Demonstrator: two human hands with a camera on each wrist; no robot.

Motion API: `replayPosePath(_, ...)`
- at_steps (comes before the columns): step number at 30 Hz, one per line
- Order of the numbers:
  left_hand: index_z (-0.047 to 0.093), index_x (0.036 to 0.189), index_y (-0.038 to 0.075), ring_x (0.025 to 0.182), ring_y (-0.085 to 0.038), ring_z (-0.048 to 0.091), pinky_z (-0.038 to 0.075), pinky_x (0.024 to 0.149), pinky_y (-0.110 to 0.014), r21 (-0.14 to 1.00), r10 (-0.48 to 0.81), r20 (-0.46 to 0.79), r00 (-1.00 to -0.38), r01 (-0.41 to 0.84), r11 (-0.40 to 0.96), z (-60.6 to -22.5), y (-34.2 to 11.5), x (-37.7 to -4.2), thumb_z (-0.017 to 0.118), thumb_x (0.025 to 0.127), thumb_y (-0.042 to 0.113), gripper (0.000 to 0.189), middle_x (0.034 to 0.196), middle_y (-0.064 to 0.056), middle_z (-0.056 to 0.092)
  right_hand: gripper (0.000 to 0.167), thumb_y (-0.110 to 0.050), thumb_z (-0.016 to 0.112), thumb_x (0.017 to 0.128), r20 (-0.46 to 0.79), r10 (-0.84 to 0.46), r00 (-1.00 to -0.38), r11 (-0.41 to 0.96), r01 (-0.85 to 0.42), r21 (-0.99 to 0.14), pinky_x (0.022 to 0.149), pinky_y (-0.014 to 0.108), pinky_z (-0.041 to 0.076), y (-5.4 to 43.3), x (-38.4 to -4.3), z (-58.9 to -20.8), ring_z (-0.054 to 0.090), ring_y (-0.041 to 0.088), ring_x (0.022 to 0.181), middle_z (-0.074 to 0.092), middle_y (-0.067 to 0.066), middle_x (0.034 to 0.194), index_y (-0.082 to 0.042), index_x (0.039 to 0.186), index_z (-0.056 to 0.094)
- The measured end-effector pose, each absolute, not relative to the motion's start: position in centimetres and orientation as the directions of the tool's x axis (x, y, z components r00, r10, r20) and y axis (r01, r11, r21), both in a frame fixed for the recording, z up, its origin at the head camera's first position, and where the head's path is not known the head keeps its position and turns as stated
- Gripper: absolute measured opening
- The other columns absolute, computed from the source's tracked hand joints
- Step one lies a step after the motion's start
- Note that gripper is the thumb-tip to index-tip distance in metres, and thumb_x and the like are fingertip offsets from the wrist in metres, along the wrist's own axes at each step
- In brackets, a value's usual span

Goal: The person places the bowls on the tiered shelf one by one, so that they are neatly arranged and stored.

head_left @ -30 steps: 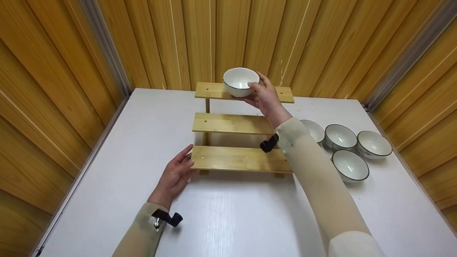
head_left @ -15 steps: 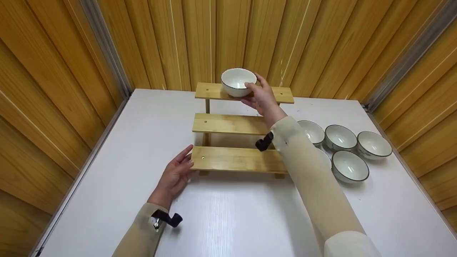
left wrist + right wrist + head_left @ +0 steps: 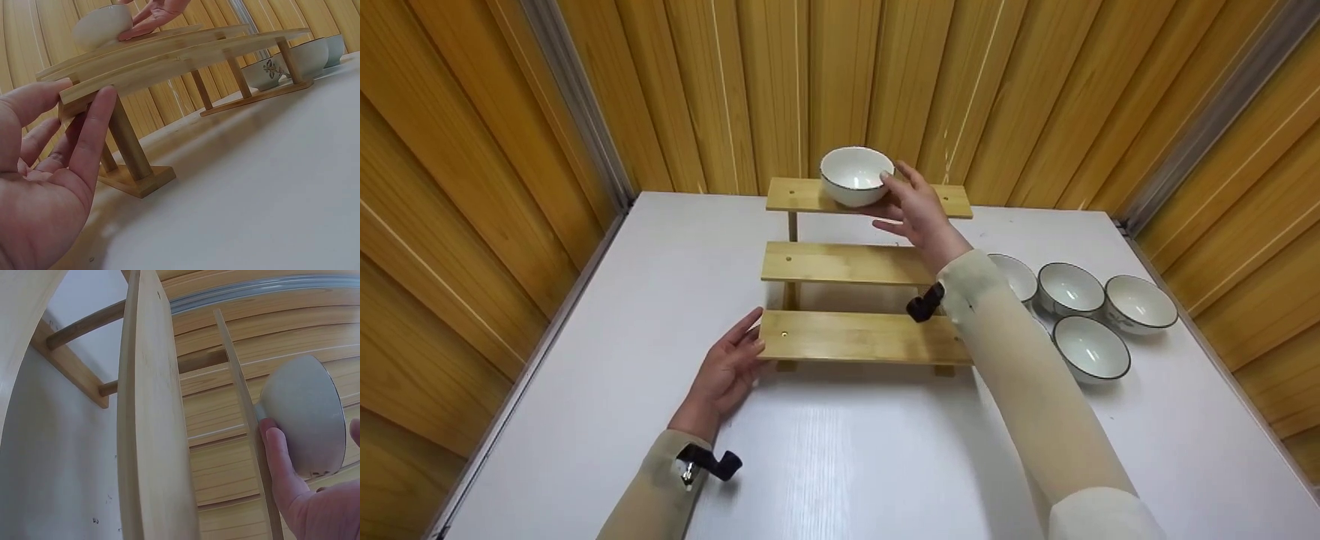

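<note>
Bowl, head view: the white bowl (image 3: pixel 853 180) is upright at the top board (image 3: pixel 802 196) of the wooden rack (image 3: pixel 840 262), just short of twelve o'clock from the rack's middle.
Right hand, head view: this hand (image 3: pixel 919 210) half curls round the bowl's four o'clock side, thumb at the rim, lower fingers spread; a light hold, I'd say.
Left hand, head view: this hand (image 3: pixel 727 375) is at eight o'clock, pinching the near end of the bottom board (image 3: pixel 855 337).
Other bowls, head view: the other bowls (image 3: pixel 1071 289) stand on the table (image 3: pixel 810 450) just past three o'clock, some partly behind the sleeve (image 3: pixel 1035 390).
Rack end, left wrist view: thumb over the board's end, a finger against its front edge and underside. That seems brace enough; best to steady without lifting or tugging.
Bowl's foot, right wrist view: it seems to meet the top board, though I can't tell if it bears evenly all round.
Lower finger, right wrist view: it lies at the bowl's eight o'clock side, close to the board. I'd slip it out along the board before easing the thumb off, or the bowl could tip.
</note>
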State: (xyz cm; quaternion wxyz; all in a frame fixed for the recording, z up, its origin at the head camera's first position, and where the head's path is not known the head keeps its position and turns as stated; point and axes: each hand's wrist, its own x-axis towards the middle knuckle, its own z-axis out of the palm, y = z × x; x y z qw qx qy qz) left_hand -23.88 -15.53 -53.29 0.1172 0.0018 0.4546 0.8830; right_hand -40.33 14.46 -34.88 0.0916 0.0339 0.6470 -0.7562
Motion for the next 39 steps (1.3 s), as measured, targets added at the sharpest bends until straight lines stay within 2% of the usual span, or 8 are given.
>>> replayPosePath(4,0.034,0.161,0.014,0.123,-0.021,0.065,0.058,0.091,-0.03,0.805,0.214,-0.092,-0.973,-0.199,-0.559,-53.3,-15.6,-24.0,0.054,0.1,-0.007,0.067,0.15,-0.01,0.045,0.07,-0.034,0.059,0.104,-0.165,-0.112,-0.98,-0.157,0.181,-0.971,0.111,0.057,0.047,15.4,-39.8,-35.0,0.056,0.038,0.137,0.036,0.016,0.165,-0.027,0.164,0.023)
replayPosePath(8,0.035,0.161,0.015,0.122,-0.021,0.065,0.058,0.09,-0.03,0.8,0.218,-0.096,-0.971,-0.206,-0.564,-53.3,-15.6,-24.1,0.053,0.1,-0.007,0.066,0.149,-0.009,0.046,0.068,-0.034,0.058,0.105,-0.152,-0.125,-0.981,-0.135,0.168,-0.976,0.109,0.052,0.051,16.4,-39.1,-35.1,0.067,0.035,0.124,0.047,0.016,0.158,-0.024,0.163,0.025)
replayPosePath(13,0.038,0.16,0.016,0.118,-0.02,0.067,0.06,0.087,-0.03,0.803,0.218,-0.099,-0.971,-0.207,-0.559,-53.3,-15.5,-24.2,0.053,0.101,-0.007,0.065,0.146,-0.009,0.048,0.062,-0.033,0.056,0.106,-0.132,-0.14,-0.981,-0.119,0.149,-0.982,0.093,0.04,0.06,18.0,-37.9,-35.1,0.074,0.026,0.108,0.048,0.018,0.157,-0.021,0.161,0.03)
replayPosePath(16,0.038,0.159,0.015,0.115,-0.02,0.068,0.061,0.085,-0.031,0.803,0.218,-0.095,-0.971,-0.204,-0.56,-53.3,-15.4,-24.3,0.052,0.101,-0.007,0.064,0.144,-0.009,0.049,0.06,-0.033,0.056,0.106,-0.125,-0.145,-0.982,-0.107,0.141,-0.984,0.085,0.033,0.061,19.1,-36.9,-35.0,0.073,0.024,0.107,0.045,0.018,0.158,-0.022,0.16,0.033)
replayPosePath(20,0.036,0.16,0.014,0.114,-0.02,0.067,0.061,0.083,-0.03,0.798,0.226,-0.089,-0.97,-0.205,-0.567,-53.4,-15.3,-24.4,0.052,0.101,-0.007,0.065,0.143,-0.009,0.049,0.062,-0.033,0.057,0.105,-0.114,-0.162,-0.98,-0.079,0.128,-0.989,0.086,0.031,0.061,21.1,-35.6,-35.0,0.073,0.02,0.106,0.045,0.017,0.157,-0.021,0.16,0.032)
replayPosePath(25,0.034,0.161,0.013,0.113,-0.019,0.067,0.06,0.083,-0.03,0.785,0.235,-0.083,-0.968,-0.209,-0.583,-53.4,-15.4,-24.5,0.05,0.101,-0.008,0.066,0.142,-0.008,0.05,0.062,-0.032,0.056,0.106,-0.078,-0.187,-0.979,-0.068,0.093,-0.993,0.085,0.031,0.06,23.8,-33.9,-35.4,0.074,0.017,0.102,0.051,0.013,0.147,-0.016,0.16,0.03)
replayPosePath(33,0.035,0.161,0.013,0.113,-0.019,0.068,0.06,0.083,-0.029,0.779,0.219,-0.099,-0.971,-0.213,-0.59,-53.2,-15.5,-24.5,0.05,0.101,-0.009,0.065,0.141,-0.008,0.051,0.039,-0.031,0.06,0.105,-0.038,-0.199,-0.979,-0.143,0.067,-0.987,0.081,0.029,0.061,28.4,-31.0,-35.7,0.075,0.018,0.103,0.06,0.003,0.131,-0.024,0.141,0.048)
replayPosePath(39,0.035,0.161,0.013,0.113,-0.019,0.067,0.06,0.084,-0.03,0.782,0.213,-0.098,-0.972,-0.208,-0.588,-53.2,-15.6,-24.6,0.05,0.1,-0.01,0.066,0.141,-0.007,0.051,0.037,-0.026,0.056,0.107,-0.011,-0.208,-0.978,-0.177,0.049,-0.983,0.083,0.03,0.061,31.7,-28.7,-35.8,0.075,0.019,0.105,0.064,0.001,0.13,-0.026,0.142,0.045)
